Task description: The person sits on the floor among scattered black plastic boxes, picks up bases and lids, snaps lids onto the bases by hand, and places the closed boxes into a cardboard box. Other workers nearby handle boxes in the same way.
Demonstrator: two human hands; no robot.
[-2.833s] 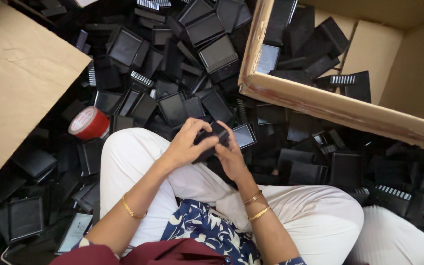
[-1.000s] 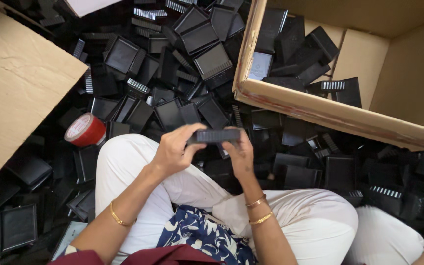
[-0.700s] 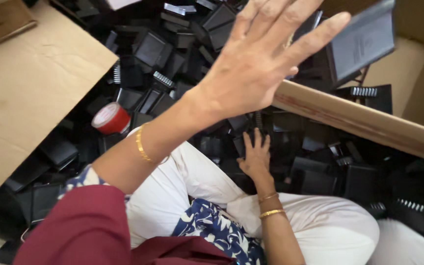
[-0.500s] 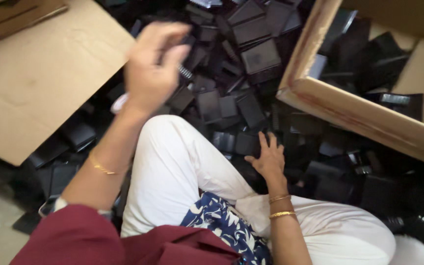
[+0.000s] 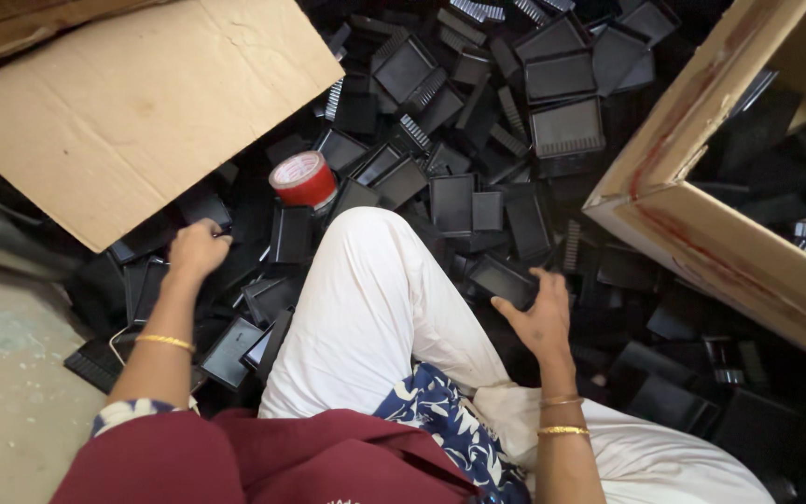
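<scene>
Nearest the camera, your maroon sleeve (image 5: 235, 462) and a patterned blue cloth (image 5: 440, 420) filled the lower edge, and your bent knee in white trousers (image 5: 375, 289) rose between your two arms. Your left hand (image 5: 196, 250) reached out to the left side of the knee, fingers curled down into the heap of black trays (image 5: 459, 201) on the floor; whether it gripped one could not be told, since the fingertips were hidden among the pieces. A gold bangle (image 5: 164, 342) sat on that wrist. Your right hand (image 5: 543, 313) lay on the other side of the knee, thumb and fingers closed around the edge of one black tray (image 5: 504, 280), held just above the heap. Two gold bangles (image 5: 562, 415) circled that wrist.

Beyond the left hand, a roll of red tape (image 5: 303, 179) stood on the trays, near the knee and just beside the corner of a flat sheet of cardboard (image 5: 142, 103), which covered the upper left of the heap. At the right, an open cardboard box (image 5: 701, 233) stood tilted toward you, with more black trays lying inside it. At the far left, bare concrete floor (image 5: 6, 373) showed beside the heap.
</scene>
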